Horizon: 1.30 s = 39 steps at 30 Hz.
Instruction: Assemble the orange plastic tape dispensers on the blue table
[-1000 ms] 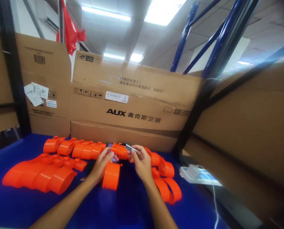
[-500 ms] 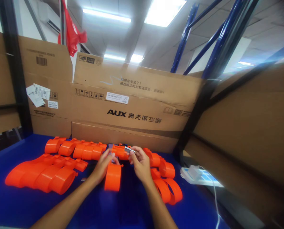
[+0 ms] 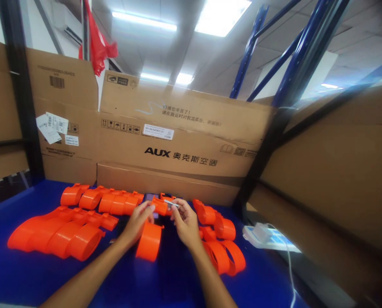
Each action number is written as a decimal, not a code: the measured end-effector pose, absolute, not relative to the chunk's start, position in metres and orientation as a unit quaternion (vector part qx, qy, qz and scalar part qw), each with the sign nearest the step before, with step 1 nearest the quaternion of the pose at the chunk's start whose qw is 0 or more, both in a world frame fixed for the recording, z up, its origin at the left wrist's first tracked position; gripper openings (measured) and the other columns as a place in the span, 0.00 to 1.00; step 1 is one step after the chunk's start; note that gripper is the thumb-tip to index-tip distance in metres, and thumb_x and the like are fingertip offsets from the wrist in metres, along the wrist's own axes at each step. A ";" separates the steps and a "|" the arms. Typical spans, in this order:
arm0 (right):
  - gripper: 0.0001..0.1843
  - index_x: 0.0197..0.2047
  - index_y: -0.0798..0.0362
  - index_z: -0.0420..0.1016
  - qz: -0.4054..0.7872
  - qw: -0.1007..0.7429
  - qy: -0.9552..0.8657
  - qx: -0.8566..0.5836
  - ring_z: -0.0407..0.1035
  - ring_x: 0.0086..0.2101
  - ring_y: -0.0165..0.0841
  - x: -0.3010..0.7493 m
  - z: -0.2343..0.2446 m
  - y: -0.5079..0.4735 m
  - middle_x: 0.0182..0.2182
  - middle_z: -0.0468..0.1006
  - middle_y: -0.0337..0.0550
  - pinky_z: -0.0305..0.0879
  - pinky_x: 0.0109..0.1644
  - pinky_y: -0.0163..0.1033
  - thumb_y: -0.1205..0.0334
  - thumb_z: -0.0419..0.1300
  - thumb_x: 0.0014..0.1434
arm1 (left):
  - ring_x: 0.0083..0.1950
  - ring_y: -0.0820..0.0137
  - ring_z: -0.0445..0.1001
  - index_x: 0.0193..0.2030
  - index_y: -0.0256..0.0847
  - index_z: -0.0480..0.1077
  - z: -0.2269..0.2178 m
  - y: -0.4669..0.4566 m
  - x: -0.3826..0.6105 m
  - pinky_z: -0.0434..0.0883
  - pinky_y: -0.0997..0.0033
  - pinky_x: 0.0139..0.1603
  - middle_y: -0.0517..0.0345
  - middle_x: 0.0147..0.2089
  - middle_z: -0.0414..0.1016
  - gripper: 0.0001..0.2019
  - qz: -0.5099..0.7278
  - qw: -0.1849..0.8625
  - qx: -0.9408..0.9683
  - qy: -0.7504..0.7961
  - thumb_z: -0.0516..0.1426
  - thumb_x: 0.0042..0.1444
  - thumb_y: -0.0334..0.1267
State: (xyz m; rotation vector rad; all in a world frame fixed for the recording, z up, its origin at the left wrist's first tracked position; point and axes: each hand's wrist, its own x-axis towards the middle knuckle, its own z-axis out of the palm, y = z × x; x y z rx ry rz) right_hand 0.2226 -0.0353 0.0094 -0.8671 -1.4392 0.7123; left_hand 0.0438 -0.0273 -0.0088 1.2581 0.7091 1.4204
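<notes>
My left hand (image 3: 137, 223) is closed on an orange plastic part (image 3: 150, 239) with a wide ring end, held just above the blue table (image 3: 146, 282). Against the narrow end of that part, my right hand (image 3: 184, 222) pinches a small silver piece (image 3: 171, 203). A small dark purple thing (image 3: 151, 197) lies just behind my fingers. More orange parts lie in a row behind my left hand (image 3: 104, 199), in a stack to the left (image 3: 59, 235), and as rings (image 3: 223, 248) to the right of my right hand.
Cardboard boxes (image 3: 178, 145) stand like a wall along the back and right (image 3: 332, 179) of the table. A white device with a cable (image 3: 264, 235) lies off the right edge. Blue rack posts (image 3: 293, 55) rise behind on the right.
Both hands have dropped slightly and come closer together; the orange part in my left hand has tilted and sunk a little. The small silver piece sits nearer the part's narrow end.
</notes>
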 end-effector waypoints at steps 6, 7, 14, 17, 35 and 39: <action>0.22 0.51 0.52 0.72 0.299 0.654 -0.582 -0.379 0.68 0.24 0.30 0.224 0.006 -0.028 0.34 0.80 0.44 0.62 0.20 0.31 0.47 0.64 0.59 | 0.24 0.72 0.64 0.34 0.41 0.71 -0.013 -0.023 0.044 0.61 0.73 0.29 0.63 0.23 0.70 0.20 0.605 0.521 0.520 0.303 0.61 0.55 0.58; 0.22 0.51 0.52 0.74 0.296 0.661 -0.574 -0.382 0.68 0.24 0.30 0.225 0.006 -0.028 0.34 0.80 0.45 0.62 0.21 0.31 0.47 0.64 0.59 | 0.25 0.72 0.65 0.34 0.41 0.71 -0.013 -0.022 0.044 0.61 0.73 0.29 0.63 0.23 0.70 0.20 0.611 0.517 0.516 0.305 0.60 0.55 0.59; 0.21 0.47 0.54 0.80 0.303 0.670 -0.554 -0.391 0.65 0.21 0.27 0.226 0.007 -0.030 0.32 0.81 0.45 0.62 0.21 0.32 0.48 0.67 0.56 | 0.25 0.71 0.65 0.33 0.41 0.71 -0.014 -0.023 0.045 0.63 0.73 0.30 0.63 0.24 0.71 0.21 0.619 0.514 0.504 0.313 0.61 0.54 0.60; 0.21 0.47 0.53 0.81 0.323 0.667 -0.551 -0.383 0.66 0.21 0.28 0.227 0.008 -0.031 0.27 0.79 0.41 0.61 0.21 0.32 0.48 0.67 0.56 | 0.25 0.72 0.65 0.31 0.41 0.70 -0.014 -0.022 0.045 0.62 0.73 0.30 0.63 0.23 0.70 0.21 0.622 0.513 0.501 0.315 0.61 0.53 0.60; 0.21 0.43 0.54 0.80 0.373 0.649 -0.559 -0.356 0.60 0.18 0.27 0.229 0.009 -0.033 0.18 0.70 0.35 0.58 0.18 0.31 0.45 0.67 0.56 | 0.41 0.59 0.77 0.41 0.39 0.78 -0.006 -0.024 0.045 0.70 0.66 0.44 0.53 0.39 0.82 0.21 0.600 0.546 0.511 0.284 0.64 0.51 0.56; 0.22 0.44 0.55 0.80 0.369 0.639 -0.572 -0.358 0.59 0.17 0.26 0.226 0.010 -0.034 0.17 0.70 0.34 0.58 0.17 0.31 0.45 0.66 0.57 | 0.42 0.58 0.77 0.43 0.40 0.79 -0.005 -0.024 0.044 0.70 0.65 0.45 0.51 0.40 0.83 0.21 0.589 0.549 0.523 0.278 0.63 0.52 0.55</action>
